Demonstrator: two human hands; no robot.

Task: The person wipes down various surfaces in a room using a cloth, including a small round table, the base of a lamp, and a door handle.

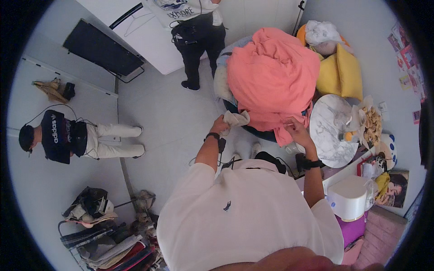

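My left hand (220,125) is closed on a small cream cloth (236,118), which sticks out to the right of my fingers. In front of me a large heap of coral-pink fabric (273,71) lies over a dark round base (259,133). My right hand (295,129) is at the near right edge of the heap, beside a hanging fold of the pink fabric; whether its fingers pinch the fabric is unclear. Pale and blue fabric (222,81) shows along the heap's left side.
A round marble-patterned table (330,135) with a small orange-topped container (348,136) stands at right. Yellow cushions (349,73) lie behind it. One person (200,37) stands beyond the heap, another (67,135) at far left. A clothes rack (112,247) stands lower left, a white rounded appliance (347,196) lower right.
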